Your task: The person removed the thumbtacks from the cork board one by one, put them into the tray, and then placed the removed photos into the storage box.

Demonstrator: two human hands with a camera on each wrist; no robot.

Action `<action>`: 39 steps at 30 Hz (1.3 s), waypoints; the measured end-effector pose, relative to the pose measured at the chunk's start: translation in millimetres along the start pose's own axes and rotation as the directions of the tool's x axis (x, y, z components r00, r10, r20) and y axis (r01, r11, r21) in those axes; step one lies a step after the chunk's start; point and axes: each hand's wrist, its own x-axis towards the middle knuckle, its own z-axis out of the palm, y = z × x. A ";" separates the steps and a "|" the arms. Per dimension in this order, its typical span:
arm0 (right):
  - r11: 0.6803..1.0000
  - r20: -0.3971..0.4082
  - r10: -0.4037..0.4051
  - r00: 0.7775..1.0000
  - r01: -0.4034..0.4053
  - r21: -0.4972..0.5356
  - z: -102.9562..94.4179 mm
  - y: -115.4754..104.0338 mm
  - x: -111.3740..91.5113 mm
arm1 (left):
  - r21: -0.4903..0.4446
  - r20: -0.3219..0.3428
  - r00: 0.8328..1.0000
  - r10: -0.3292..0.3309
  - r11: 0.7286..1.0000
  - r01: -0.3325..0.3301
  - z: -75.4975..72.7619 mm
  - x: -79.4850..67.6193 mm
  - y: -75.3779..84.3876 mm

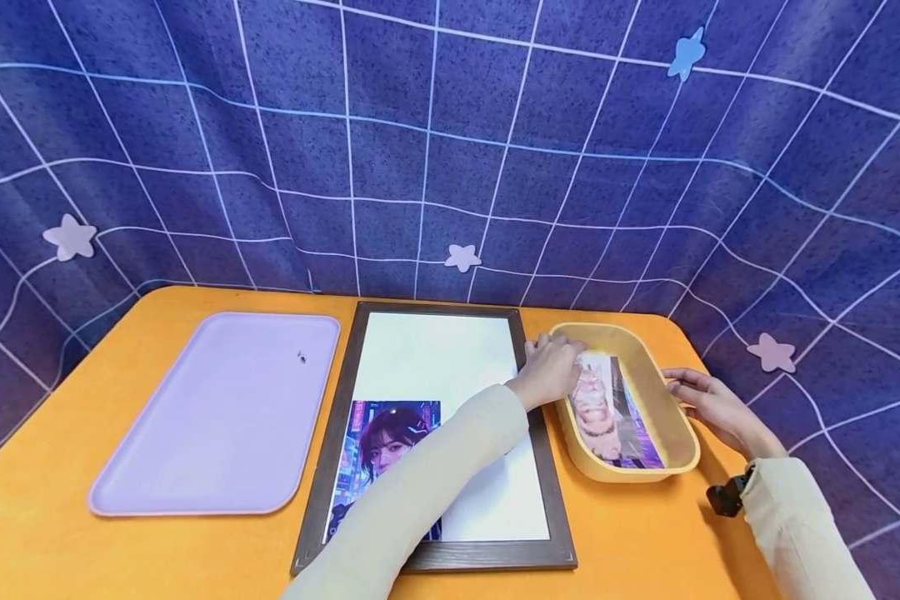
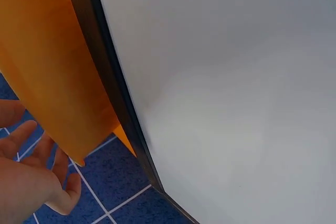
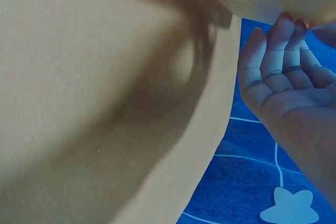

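Observation:
My left hand (image 1: pixel 551 367) lies across the left rim of a deep yellow plastic basin (image 1: pixel 678 421). In the left wrist view its fingers (image 2: pixel 44 153) are loose and spread, beside the yellow edge. My right hand (image 1: pixel 720 406) is at the basin's right side, fingertips close to the outer wall. The right wrist view shows its fingers (image 3: pixel 276 45) slightly bent, with the tips at the wall. Inside the basin lie several picture pieces, among them a pink animal picture (image 1: pixel 596 408) and a dark neon-coloured one (image 1: pixel 641 425).
Left of the basin lies a dark-framed white board (image 1: pixel 435 354), with a neon portrait picture (image 1: pixel 390 442) on its lower left, partly covered by my left sleeve. A lilac tray (image 1: pixel 217 408) lies farther left on the orange table (image 1: pixel 37 492). A blue curtain (image 1: pixel 390 150) hangs behind.

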 end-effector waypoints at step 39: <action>0.919 -0.110 0.008 0.994 -0.050 -0.391 2.8 -23.8 -4.1 | -0.026 -0.017 0.993 0.120 0.992 -0.120 -31.5 -27.2 -66.3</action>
